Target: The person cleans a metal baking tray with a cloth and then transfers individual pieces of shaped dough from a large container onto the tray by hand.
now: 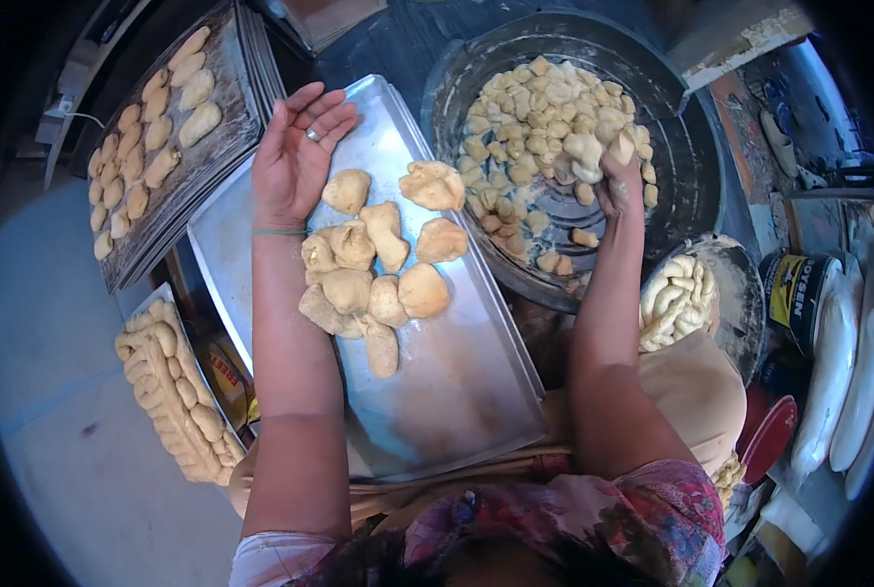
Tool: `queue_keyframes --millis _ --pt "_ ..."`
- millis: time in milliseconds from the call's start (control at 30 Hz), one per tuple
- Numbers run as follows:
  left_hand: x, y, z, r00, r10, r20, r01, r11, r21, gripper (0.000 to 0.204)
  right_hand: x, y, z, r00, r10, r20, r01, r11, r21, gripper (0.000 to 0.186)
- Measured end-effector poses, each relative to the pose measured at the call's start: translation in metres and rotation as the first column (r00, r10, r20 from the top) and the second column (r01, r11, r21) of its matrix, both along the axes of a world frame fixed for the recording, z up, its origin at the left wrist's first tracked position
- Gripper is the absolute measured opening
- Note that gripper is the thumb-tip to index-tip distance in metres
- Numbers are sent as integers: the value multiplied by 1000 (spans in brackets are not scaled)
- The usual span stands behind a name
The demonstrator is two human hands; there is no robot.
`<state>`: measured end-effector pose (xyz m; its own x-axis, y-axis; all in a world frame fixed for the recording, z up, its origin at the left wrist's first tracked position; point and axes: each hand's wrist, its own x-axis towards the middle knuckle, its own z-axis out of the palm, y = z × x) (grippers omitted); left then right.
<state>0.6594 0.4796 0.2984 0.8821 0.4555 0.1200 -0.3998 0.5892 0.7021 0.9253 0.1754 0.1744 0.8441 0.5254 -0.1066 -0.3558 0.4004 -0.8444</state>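
My left hand [302, 152] is open, palm up with fingers lightly curled, over the upper left part of a metal tray [456, 391]. A ring is on one finger and the hand holds nothing. Beside it on the tray lies a cluster of crumb-coated dough pieces [347, 291], some touching and some apart. My right hand [623, 186] reaches into a large dark round basin [696, 186], its fingers closed around pale dough pieces [583, 152]. Many small dough pieces [530, 117] are heaped in the basin; part of my fingers is hidden by the dough.
Stacked dark baking sheets [224, 127] at the far left carry rows of shaped dough. Below them a smaller tray holds braided dough [168, 382]. On the right stand a round pan [740, 293] with twisted dough, a dark tin [799, 298] and long plastic-wrapped rolls [833, 362].
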Motion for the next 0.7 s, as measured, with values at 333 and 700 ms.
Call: queue_keyframes --millis 333,700 --pt "3 -3 -1 999 -13 -43 13 1000 6 50 -163 101 154 296 475 829 -275 873 -402 63" --pt "-2 -14 6 997 -57 -53 63 991 119 57 -180 95 151 10 538 843 -405 773 -488 69"
